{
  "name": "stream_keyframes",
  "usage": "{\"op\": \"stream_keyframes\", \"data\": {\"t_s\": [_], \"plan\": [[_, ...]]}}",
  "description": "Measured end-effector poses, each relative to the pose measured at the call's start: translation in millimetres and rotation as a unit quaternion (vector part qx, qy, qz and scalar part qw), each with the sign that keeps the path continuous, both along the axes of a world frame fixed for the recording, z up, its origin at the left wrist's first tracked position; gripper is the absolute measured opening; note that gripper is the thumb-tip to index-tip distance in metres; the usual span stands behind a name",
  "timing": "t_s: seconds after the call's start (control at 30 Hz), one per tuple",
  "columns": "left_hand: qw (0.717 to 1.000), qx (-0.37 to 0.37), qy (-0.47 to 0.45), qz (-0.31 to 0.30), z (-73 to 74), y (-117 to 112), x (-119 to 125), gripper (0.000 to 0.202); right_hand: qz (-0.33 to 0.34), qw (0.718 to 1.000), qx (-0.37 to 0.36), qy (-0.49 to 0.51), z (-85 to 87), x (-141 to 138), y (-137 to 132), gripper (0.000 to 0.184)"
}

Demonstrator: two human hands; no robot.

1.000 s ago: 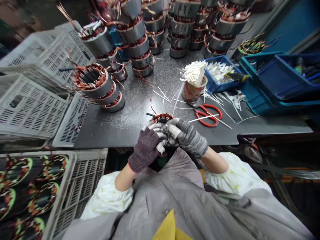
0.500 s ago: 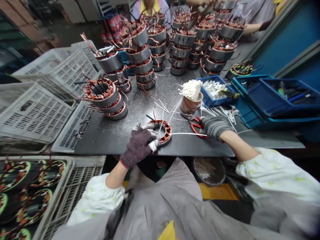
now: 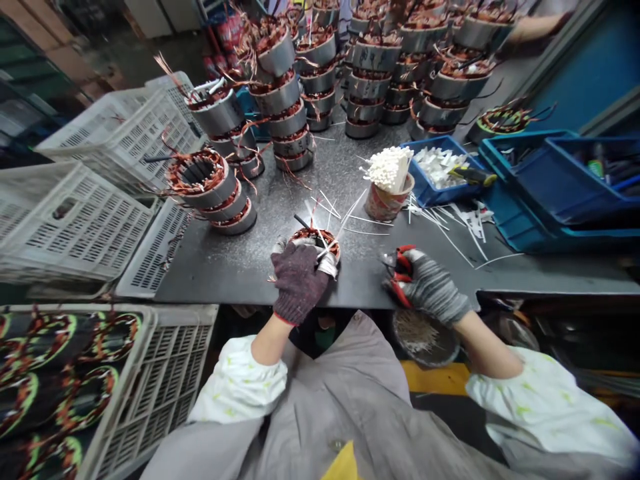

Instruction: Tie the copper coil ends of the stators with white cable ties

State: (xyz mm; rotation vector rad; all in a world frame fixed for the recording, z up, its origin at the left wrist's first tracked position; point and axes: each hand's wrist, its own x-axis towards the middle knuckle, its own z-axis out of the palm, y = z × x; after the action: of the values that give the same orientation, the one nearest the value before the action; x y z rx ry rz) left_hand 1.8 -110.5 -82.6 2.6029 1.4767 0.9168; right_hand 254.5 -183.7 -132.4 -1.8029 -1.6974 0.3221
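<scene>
My left hand [image 3: 299, 280], in a dark knit glove, is closed over the near rim of a small stator [image 3: 320, 241] with copper windings that lies on the dark table [image 3: 235, 257] close to its front edge. White sleeves and a black lead stick up from the windings. My right hand [image 3: 428, 288], in a grey striped glove, grips the red-handled scissors [image 3: 400, 270] to the right of the stator, just above the table edge.
A cup of white sticks [image 3: 387, 183] stands behind the stator, with loose white strips scattered beside it. Blue bins [image 3: 550, 180] fill the right. Stacked stators [image 3: 280, 100] crowd the back and left. White crates [image 3: 75, 213] flank the table's left side.
My right hand has picked the red scissors up off the table and drawn them toward me. My left hand has stayed on the stator.
</scene>
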Motion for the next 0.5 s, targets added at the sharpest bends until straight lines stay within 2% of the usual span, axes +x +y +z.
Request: {"op": "stream_keyframes", "data": {"t_s": [0.1, 0.23, 0.4, 0.5], "plan": [[1.0, -0.026, 0.003, 0.017, 0.6, 3.4, -4.5, 0.026, 0.022, 0.995, -0.002, -0.101, 8.9, -17.3, 4.6, 0.058], [0.996, -0.041, -0.042, -0.07, 5.2, 5.2, -32.0, 0.019, 0.05, 0.985, -0.024, -0.166, 18.8, -37.2, 12.3, 0.064], [0.976, -0.081, -0.079, -0.189, 2.1, 13.7, -67.2, 0.014, 0.077, 0.978, -0.089, -0.172, 31.6, -53.8, 24.8, 0.071], [0.973, -0.068, -0.086, -0.201, 0.3, 16.3, -69.2, 0.013, 0.082, 0.974, -0.134, -0.166, 38.1, -55.8, 28.0, 0.069]]}}
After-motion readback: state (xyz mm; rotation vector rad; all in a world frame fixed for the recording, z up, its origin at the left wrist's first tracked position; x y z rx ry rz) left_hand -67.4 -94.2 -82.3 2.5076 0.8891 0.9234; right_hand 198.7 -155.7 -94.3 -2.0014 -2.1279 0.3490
